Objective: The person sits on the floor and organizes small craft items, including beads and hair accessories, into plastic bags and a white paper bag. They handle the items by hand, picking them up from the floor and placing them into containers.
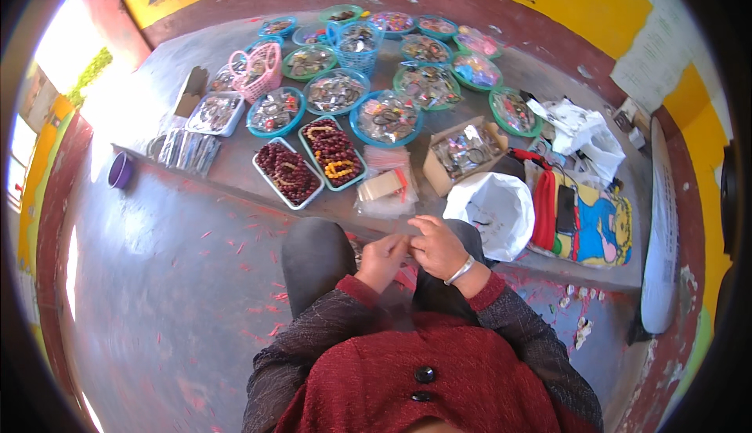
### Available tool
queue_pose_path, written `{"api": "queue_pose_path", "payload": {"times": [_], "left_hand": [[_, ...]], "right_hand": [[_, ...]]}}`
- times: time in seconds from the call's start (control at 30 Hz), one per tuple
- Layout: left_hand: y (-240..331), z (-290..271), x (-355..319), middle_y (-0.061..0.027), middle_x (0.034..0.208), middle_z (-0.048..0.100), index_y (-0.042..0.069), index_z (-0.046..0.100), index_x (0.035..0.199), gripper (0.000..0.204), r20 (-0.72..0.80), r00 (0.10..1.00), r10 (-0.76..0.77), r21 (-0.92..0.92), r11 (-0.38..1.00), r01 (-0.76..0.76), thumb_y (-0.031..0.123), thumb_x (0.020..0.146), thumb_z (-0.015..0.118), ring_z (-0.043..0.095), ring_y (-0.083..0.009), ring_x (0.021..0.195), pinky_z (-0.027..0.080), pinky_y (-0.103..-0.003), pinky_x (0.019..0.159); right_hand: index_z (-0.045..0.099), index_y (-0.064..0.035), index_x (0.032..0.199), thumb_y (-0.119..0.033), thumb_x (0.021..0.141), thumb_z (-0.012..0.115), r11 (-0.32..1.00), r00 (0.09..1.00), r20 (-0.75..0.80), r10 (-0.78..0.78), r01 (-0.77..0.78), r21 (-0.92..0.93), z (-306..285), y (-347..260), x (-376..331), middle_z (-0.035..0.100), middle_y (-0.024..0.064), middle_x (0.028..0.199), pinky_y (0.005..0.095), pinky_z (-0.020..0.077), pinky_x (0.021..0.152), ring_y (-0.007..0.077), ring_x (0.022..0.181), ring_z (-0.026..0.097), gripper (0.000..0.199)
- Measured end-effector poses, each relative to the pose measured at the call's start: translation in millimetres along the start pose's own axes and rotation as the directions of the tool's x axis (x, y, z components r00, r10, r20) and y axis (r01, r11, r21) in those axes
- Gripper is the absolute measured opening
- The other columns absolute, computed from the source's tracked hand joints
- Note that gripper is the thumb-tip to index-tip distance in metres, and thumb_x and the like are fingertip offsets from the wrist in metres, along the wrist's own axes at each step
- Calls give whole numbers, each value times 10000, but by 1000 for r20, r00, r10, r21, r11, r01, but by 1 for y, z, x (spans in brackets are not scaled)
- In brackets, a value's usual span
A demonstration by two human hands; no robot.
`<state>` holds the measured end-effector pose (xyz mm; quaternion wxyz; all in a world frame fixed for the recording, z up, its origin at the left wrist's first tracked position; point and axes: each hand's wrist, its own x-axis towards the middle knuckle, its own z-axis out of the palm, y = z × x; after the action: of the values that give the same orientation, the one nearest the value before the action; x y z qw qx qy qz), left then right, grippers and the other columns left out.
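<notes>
Above my lap, my left hand (380, 262) and my right hand (441, 250) meet at the fingertips. Both are closed in a pinch; anything between the fingers is too small to make out. A silver bangle (459, 270) circles my right wrist. Something pink (406, 276) shows below the hands, between my knees. Just beyond my knees, a stack of clear plastic bags (385, 204) with a tan card block (381, 185) lies on the raised ledge. Right of it stands a white plastic bag (495, 212) with its mouth open.
Two trays of dark red bead bracelets, one tray (316, 190) nearer, sit left of the bags. Behind are several basins and baskets of packaged trinkets, a cardboard box (439, 168) and a blue basket (359, 58). A phone (565, 209) lies on a colourful cloth (603, 225) at right.
</notes>
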<state>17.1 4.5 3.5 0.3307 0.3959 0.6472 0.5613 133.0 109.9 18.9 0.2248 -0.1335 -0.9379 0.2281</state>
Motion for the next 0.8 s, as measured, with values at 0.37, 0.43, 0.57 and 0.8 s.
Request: {"api": "queue_pose_path", "payload": {"times": [0.37, 0.43, 0.57, 0.8], "left_hand": [[8, -1, 3, -50, 794, 643, -23, 627, 964, 219, 32, 999, -22, 24, 999, 21, 150, 884, 518, 582, -78, 659, 498, -204, 531], [10, -3, 4, -47, 795, 643, -20, 629, 962, 211, 44, 999, 6, -7, 1000, -6, 142, 883, 519, 580, -77, 664, 496, -207, 545], [12, -2, 4, -56, 773, 646, -31, 631, 944, 201, 23, 1000, 6, 9, 1000, -6, 129, 876, 529, 577, -78, 670, 477, -220, 585], [-16, 1, 7, -51, 789, 643, -40, 634, 918, 190, -17, 999, 42, -12, 999, -42, 116, 873, 534, 562, -71, 677, 473, -211, 597]], "right_hand": [[614, -40, 798, -156, 648, 675, 999, 1000, 12, -1, 1, 45, 5, 10, -9, 511, 199, 1120, 409, 404, 886, 362, 1066, 469, 199], [610, -29, 771, -153, 651, 677, 998, 1000, -11, 24, -24, 59, 4, 5, -6, 516, 197, 1109, 402, 411, 879, 362, 1059, 474, 185], [607, -13, 737, -162, 679, 670, 997, 999, -37, 31, -28, 74, 2, 3, -6, 531, 188, 1077, 392, 422, 864, 352, 1043, 486, 172], [642, -25, 746, -175, 690, 663, 1000, 1000, 15, 23, -23, -20, 11, 11, -13, 549, 163, 1041, 390, 434, 839, 333, 1005, 502, 162]]}}
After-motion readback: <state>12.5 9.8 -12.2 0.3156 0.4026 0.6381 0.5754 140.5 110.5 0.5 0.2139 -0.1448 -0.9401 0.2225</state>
